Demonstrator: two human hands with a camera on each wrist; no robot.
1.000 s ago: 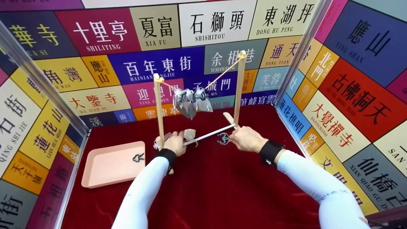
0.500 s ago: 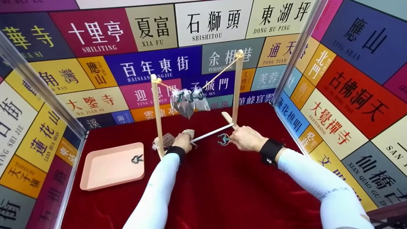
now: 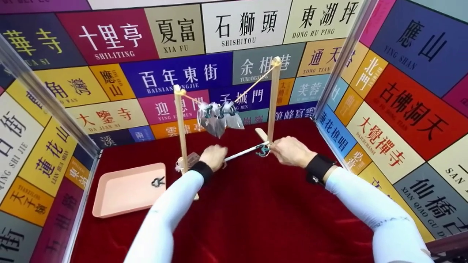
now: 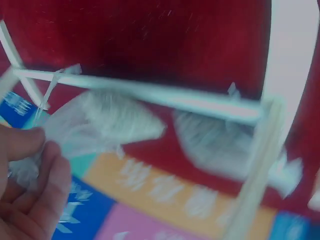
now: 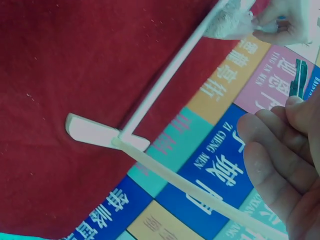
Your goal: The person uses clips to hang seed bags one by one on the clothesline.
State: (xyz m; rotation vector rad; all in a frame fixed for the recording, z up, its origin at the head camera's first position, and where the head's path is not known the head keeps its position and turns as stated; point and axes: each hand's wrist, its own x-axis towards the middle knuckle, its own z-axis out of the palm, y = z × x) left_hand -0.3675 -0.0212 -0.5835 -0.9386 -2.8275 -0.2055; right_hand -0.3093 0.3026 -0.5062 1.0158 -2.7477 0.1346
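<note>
My left hand [image 3: 214,157] pinches the gathered neck of a clear plastic bag [image 4: 120,117] with pale contents, by the stand's bottom bar [image 3: 243,153]. In the head view that bag is hidden behind the hand. My right hand [image 3: 292,151], beside the right wooden post [image 3: 274,102], pinches a teal clip [image 5: 300,77] between thumb and finger. A second filled bag [image 4: 215,145] lies near the left post [image 3: 181,128]. On the string [image 3: 256,84] between the post tops hang several clear bags [image 3: 218,122] with teal clips at their necks.
A pink tray [image 3: 120,193] stands left of the stand, with a dark clip [image 3: 158,182] in it. Red cloth [image 3: 274,212] covers the table. Panels with printed characters [image 3: 245,27] enclose the back and both sides.
My left hand has moved right and up, taking hold of the bag, which has left its earlier spot by the bar. The right hand has shifted slightly up and right with the clip.
</note>
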